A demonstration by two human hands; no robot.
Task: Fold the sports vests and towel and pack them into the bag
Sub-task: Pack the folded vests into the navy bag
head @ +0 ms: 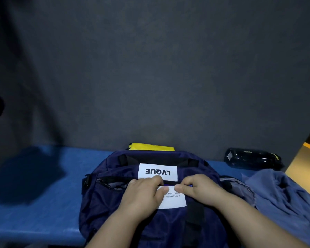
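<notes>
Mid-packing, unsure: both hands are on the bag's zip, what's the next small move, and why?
Probably the right hand draws the zip rightward while the left hand steadies the bag: it gapes only at left, and the blue garment lies outside.

A dark grey, felt-like wall [150,68] fills most of the view in dim light. Below it runs a blue surface [34,203], shadowed at its left. Yellowish floor [304,158] shows far right.

Bag [115,203] hides most of yellow item [151,147]; frame edge crops blue garment [283,199].
</notes>
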